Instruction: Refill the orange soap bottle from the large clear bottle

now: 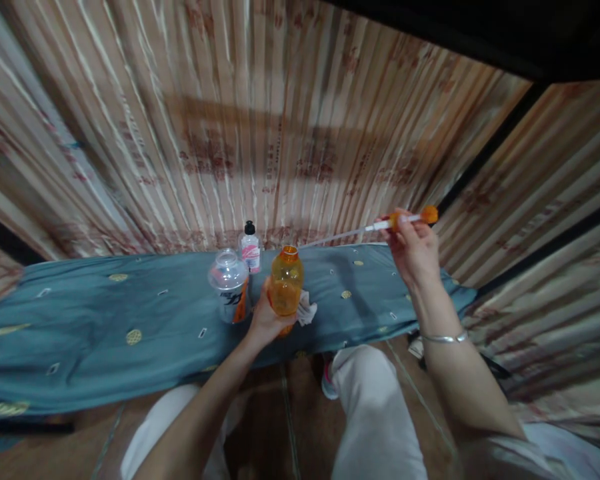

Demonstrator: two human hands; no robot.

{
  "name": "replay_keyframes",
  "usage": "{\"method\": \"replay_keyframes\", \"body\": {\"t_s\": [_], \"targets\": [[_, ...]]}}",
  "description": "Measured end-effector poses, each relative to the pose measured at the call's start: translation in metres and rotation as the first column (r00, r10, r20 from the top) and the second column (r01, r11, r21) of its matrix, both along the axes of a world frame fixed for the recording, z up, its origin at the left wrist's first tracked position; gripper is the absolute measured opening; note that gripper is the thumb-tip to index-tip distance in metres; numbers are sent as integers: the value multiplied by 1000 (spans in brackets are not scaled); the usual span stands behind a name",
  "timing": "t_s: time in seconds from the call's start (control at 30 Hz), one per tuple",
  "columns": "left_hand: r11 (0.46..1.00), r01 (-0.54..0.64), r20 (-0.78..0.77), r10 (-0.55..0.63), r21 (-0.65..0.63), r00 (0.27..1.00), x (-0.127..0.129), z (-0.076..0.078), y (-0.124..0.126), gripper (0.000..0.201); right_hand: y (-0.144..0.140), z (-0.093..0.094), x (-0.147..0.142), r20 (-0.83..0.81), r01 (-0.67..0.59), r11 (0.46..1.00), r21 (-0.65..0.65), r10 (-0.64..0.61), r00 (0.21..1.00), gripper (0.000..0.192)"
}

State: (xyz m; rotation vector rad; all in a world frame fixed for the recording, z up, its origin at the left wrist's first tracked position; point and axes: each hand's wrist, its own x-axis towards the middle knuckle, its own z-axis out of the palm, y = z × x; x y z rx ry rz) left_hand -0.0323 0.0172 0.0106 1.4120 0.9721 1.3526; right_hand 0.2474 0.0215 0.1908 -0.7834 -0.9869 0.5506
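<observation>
The left hand (266, 319) is wrapped around an open orange bottle (286, 280), upright on the blue-covered tabletop (105, 313). The right hand (414, 248) is raised to the right, fingers pinched on a long thin brush (375, 227) with orange ends, well apart from the bottle's mouth. The neck looks narrow, so a misaimed tip could tilt the bottle into the clear bottle (229, 285) just to its left, or the small capped bottle (251, 248) behind.

Dim warm light, soft shadows on curtain, strong fisheye bending at edges, slight blur
</observation>
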Motion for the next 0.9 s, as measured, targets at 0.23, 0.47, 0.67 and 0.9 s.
{"method": "replay_keyframes", "body": {"t_s": [0.23,0.47,0.67,0.9], "targets": [[998,35,-34,-33,45,999,2,10,-7,104,-30,28,16,-164,-50,999,-7,48,985,22],[999,-13,-76,17,50,997,-4,16,-12,100,-32,41,12,-107,-83,996,-22,81,991,21],[999,-23,-114,27,41,993,-6,15,-14,99,-29,56,-7,44,-104,995,-5,104,994,27],[997,24,-96,-17,72,995,-1,21,-19,93,-16,62,-52,232,-241,963,-119,263,936,44]]}}
